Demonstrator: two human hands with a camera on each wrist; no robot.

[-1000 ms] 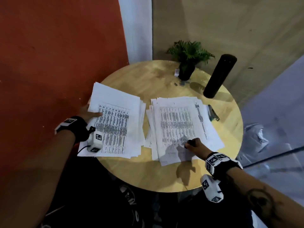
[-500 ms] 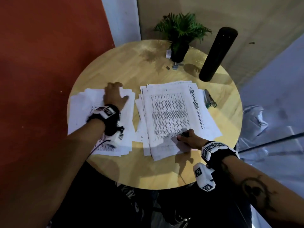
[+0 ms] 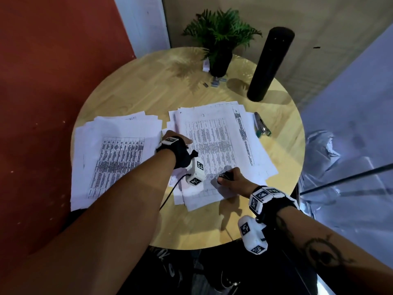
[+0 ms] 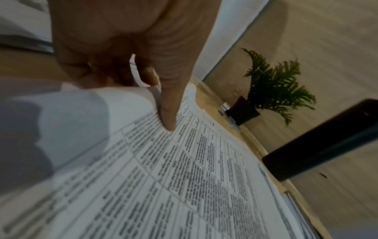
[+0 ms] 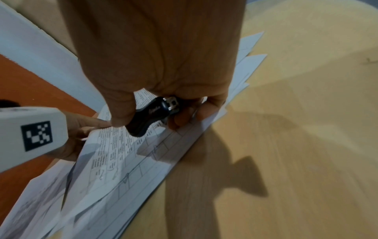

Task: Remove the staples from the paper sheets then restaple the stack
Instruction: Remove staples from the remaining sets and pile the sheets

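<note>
Right hand [image 5: 155, 67] is gripping a black staple remover [image 5: 152, 114] on the right paper stack [image 3: 221, 145]. Left hand [image 4: 131, 48] pinches that stack's top sheet edge, thumb flat on it.

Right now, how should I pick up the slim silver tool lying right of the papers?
Pinch the silver tool across its narrow middle, coming from above: it lies flat on the table, with the papers close along one long side. The right hand is occupied, gripping the staple remover.

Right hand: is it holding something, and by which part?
Yes: the right hand pinches a black staple remover by its two sides, thumb on one, fingers on the other, over the papers.
</note>
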